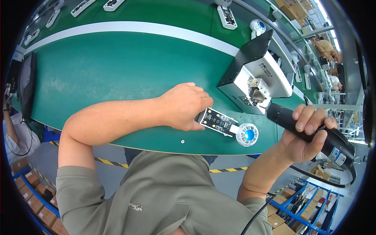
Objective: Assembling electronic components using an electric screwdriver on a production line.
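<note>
My left hand (184, 105) rests on the green belt and pinches the near end of a small fan assembly (225, 124), a white body with a bare black circuit board on top. Its round white fan head with a blue centre (247, 135) lies to the right on the belt. My right hand (307, 135) grips a black electric screwdriver (301, 127). The tool's tip reaches up into the opening of a black-and-white screw feeder box (256, 76) standing just beyond the fan.
The green conveyor belt (117, 66) carries more white fan units (227, 17) along its far side. A tiny screw-like speck (182, 141) lies near the front edge. Other people (327, 49) work at the right. Blue racks with cardboard boxes (297, 203) stand below.
</note>
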Available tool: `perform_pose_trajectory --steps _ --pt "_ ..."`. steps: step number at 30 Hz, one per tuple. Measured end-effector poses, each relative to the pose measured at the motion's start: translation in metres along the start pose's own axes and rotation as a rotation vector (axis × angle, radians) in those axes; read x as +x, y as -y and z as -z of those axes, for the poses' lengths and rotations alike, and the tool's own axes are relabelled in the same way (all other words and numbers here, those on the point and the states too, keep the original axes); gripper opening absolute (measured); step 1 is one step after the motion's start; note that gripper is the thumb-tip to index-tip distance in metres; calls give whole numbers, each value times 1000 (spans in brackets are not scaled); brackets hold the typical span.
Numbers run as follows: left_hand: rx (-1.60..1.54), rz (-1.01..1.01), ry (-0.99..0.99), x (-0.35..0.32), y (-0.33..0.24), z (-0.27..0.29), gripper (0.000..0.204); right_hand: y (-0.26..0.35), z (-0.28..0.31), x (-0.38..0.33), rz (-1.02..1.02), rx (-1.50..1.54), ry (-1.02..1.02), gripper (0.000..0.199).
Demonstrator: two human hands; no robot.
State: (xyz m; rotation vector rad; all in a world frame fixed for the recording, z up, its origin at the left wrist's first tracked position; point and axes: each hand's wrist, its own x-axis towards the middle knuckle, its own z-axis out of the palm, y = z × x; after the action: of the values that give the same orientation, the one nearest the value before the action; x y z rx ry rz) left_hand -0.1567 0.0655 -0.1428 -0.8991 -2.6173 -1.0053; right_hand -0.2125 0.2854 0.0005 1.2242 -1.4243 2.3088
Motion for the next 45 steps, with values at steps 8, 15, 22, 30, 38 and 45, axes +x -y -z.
perform_pose_trajectory --steps 8,15,22,30,38,45 --pt "22 44 74 2 -5 7 39 -13 17 7 28 -218 216 19" --pt "8 -1 -28 -1 0 4 44 -17 2 7 -103 -135 141 24" --pt "30 14 37 2 -1 2 42 -34 -32 -35 -183 115 202 30" --pt "25 12 56 1 0 1 46 -43 -39 -42 -245 103 305 33" --pt "51 20 44 -1 -1 4 34 -39 -53 -48 -272 42 263 29" --pt "97 51 65 2 -5 -6 36 -40 -52 -49 -337 108 256 29"
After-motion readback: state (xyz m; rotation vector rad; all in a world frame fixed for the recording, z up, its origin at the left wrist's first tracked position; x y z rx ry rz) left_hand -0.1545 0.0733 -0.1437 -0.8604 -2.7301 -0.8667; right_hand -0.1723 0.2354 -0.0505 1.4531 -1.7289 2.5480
